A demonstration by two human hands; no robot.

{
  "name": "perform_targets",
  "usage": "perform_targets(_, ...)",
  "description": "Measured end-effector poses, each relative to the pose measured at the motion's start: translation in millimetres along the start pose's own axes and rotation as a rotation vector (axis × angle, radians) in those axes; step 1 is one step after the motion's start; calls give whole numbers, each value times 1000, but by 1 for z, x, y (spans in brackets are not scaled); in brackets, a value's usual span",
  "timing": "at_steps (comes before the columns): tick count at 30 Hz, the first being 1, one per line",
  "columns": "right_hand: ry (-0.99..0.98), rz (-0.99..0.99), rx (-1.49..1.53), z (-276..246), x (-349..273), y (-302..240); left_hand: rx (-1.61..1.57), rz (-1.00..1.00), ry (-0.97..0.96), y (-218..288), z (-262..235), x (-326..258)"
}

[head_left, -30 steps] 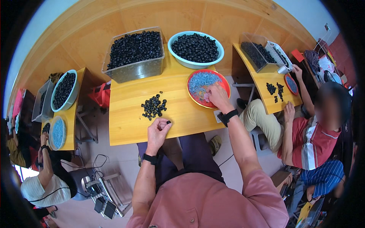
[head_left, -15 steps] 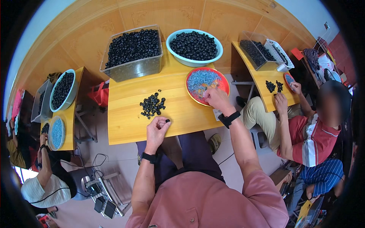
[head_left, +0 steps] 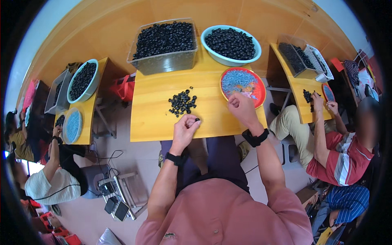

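My left grip (head_left: 185, 130) pinches a small round black piece (head_left: 197, 119) above the yellow wooden worktop (head_left: 151, 90): light, stiff, perhaps slippery, I'd judge, best held by its sides. My right grip (head_left: 241, 108) hovers by the round red tray (head_left: 259, 90); whether it's clamped on anything, I can't tell.

The one view looked from the wearer's head, through the left of two side-by-side fisheye cameras, down and forward onto the left grip (head_left: 185, 130) and the right grip (head_left: 242, 108), both around mid-field. Below both grips, the pink shirt (head_left: 216, 208) sat nearest the camera; the counter (head_left: 151, 106) spread under and beyond them, with the wood-coloured wall (head_left: 228, 14) farther off. Coverage ran wide to either side of the grips (straight edges bowed toward a dark, round rim), upright and unmirrored.
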State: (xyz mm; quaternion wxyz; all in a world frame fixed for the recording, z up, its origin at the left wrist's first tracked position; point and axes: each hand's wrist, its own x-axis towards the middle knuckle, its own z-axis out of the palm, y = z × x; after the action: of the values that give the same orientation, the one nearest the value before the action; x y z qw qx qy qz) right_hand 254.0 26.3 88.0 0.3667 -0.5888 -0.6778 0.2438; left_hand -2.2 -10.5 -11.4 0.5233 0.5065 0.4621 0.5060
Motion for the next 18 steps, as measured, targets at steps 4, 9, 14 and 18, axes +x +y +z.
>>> perform_targets(4, -99, -39, 192, 48, -22, -9, -91, -23, -21, 6, 3, 1)
perform_targets(9, -200, -24, 349, 87, -36, -15, -149, -36, -30, 21, 6, 0)
perform_targets(14, -170, -91, 281, 88, -39, -28, -176, -55, -30, 21, 1, 4)
perform_targets(18, -110, -186, 248, 94, -39, -20, -195, -77, -45, 23, 1, 7)
